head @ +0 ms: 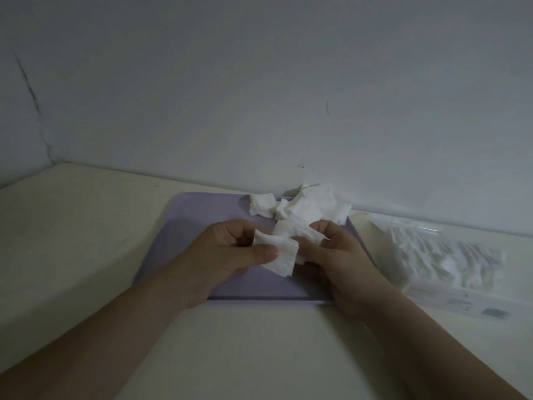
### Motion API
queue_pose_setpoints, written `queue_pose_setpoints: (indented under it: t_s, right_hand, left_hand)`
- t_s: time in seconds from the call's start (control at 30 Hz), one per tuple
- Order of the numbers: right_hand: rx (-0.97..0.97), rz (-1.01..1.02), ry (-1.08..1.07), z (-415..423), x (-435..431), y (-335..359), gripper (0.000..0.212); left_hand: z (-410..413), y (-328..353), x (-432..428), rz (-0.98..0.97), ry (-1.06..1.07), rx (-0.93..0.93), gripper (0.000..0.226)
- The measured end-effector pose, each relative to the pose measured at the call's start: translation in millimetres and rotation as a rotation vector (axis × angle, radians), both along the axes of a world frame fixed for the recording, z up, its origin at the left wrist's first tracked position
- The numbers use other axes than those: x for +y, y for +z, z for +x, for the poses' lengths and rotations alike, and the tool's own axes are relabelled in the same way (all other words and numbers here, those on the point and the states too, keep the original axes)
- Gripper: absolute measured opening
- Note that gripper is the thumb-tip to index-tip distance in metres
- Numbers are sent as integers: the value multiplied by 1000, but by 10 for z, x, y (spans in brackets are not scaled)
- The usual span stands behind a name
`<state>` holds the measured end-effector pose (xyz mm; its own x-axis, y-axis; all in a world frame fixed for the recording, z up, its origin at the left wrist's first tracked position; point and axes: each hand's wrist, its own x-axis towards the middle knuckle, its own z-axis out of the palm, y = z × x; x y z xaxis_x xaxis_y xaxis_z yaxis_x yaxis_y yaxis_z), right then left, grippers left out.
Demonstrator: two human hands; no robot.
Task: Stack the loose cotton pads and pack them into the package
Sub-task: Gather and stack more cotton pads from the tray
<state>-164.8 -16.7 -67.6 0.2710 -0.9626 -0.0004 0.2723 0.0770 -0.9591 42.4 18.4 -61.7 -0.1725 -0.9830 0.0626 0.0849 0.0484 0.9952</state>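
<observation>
A heap of loose white cotton pads (310, 207) lies at the far right corner of a lilac tray (196, 226). My left hand (230, 255) pinches a white pad (284, 259) between thumb and curled fingers, just above the tray. My right hand (331, 249) grips other pads (300, 230) right beside it, fingers curled round them. The two hands nearly meet over the tray's middle. A clear plastic package (444, 258) with pads inside lies on the table to the right of the tray.
The tray sits on a cream table (86, 226) that runs into a white wall (259, 82) at the back. The table corner lies at the far left. Bare table stretches to the left and in front of the tray.
</observation>
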Motion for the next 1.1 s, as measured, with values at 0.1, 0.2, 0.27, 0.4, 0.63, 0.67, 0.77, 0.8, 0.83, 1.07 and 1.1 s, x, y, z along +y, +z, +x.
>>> queue_pose_setpoints:
  t_s: [0.1,0.2,0.27,0.4,0.63,0.67,0.77,0.8,0.83,1.07,1.1]
  right_hand:
    - [33,-40,35,-7,3,-25,15]
    - [62,-63,114,-21,-4,-57,32]
    - [91,-79,149,-13,8,-64,35]
    - [107,-92,165,-13,28,-74,32]
    - [64,-46,247,-47,65,-48,34]
    - [50,-34,261,-55,65,-43,35]
    - [34,-9,278,-54,67,-21,39]
    - [26,5,278,-53,60,-21,41]
    - [18,21,274,-51,54,-17,43]
    - [-4,83,126,-34,24,13,33]
    - [-11,84,51,-21,13,9,31]
  left_hand:
    - [-41,-1,-3,-1,42,-78,13]
    - [-64,-19,-16,-9,79,-120,19]
    - [-67,-32,-22,-29,102,-149,27]
    - [-88,-52,-36,-38,146,-178,33]
    - [-106,-51,-29,-17,191,-158,24]
    - [-110,-47,-26,-19,202,-161,26]
    - [-133,-36,-8,-49,204,-169,24]
    - [-137,-37,-4,-67,208,-177,20]
    - [-142,-41,-8,-84,219,-179,18]
    - [-97,-69,-36,-69,253,-211,23]
    - [-88,-63,-33,-60,241,-196,23]
